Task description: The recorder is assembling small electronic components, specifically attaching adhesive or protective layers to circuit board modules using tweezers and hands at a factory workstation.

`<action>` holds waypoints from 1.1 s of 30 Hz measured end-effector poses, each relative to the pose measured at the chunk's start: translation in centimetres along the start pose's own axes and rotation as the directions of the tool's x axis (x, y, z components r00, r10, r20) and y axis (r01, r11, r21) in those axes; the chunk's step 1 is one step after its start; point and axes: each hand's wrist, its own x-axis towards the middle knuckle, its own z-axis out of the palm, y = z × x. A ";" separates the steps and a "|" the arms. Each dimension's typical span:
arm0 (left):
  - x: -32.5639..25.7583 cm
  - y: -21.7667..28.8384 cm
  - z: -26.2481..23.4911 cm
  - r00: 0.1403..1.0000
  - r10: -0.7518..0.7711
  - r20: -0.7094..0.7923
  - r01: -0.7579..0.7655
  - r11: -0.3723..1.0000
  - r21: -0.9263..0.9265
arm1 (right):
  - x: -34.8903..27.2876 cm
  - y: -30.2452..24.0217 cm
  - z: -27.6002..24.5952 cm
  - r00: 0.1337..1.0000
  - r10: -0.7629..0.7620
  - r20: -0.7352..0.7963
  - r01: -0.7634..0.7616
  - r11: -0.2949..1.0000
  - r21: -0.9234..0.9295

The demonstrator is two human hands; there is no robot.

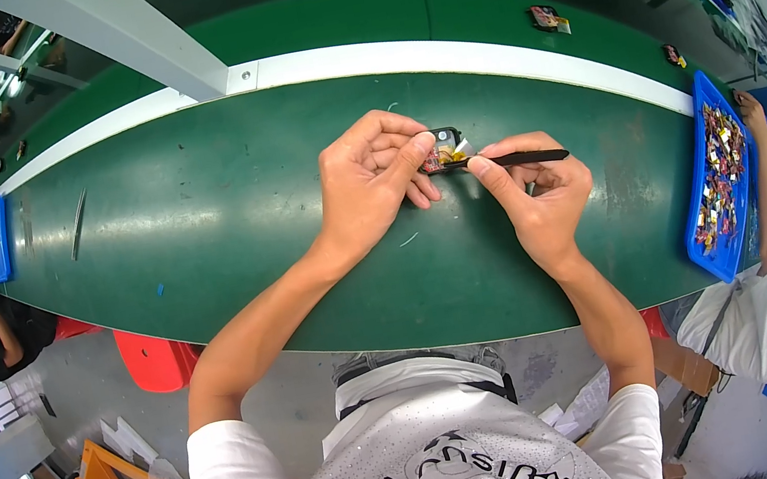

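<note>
In the head view, the left hand (365, 177) holds the case (443, 136), its thumb and fingers pinched together on the left side of it; the case is above the green table (298, 213), near the middle of the picture. The right hand (544, 197) is closed on the black tool (532, 157), and its inner end is at the lower edge of the case, beside a small pale strip (462, 148). Whether the tip touches the strip, I cannot tell. For doing this step well, I think the left pinch should be firm but not hard, the tool should go almost flat, and the strip should be pressed gently, because it looks thin and could bend or tear. About writing: the shirt (422, 466) carries big dark letters, which stand upside down here. On the case I see no mark that is large enough for reading.
</note>
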 end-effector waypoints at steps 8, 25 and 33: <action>0.0 -0.1 0.0 1.000 -0.018 -0.021 0.018 1.000 -0.013 | 0.0 -0.2 -0.1 1.000 -0.002 0.018 0.003 0.999 -0.040; 0.4 -0.2 -0.7 0.995 -0.096 0.026 0.096 0.995 0.029 | 0.0 -0.6 0.0 0.995 -0.025 0.092 0.038 0.989 -0.143; 0.8 0.4 -1.0 0.993 -0.111 0.030 0.112 0.993 -0.046 | 0.1 0.1 0.1 0.994 -0.084 0.065 0.088 0.995 -0.055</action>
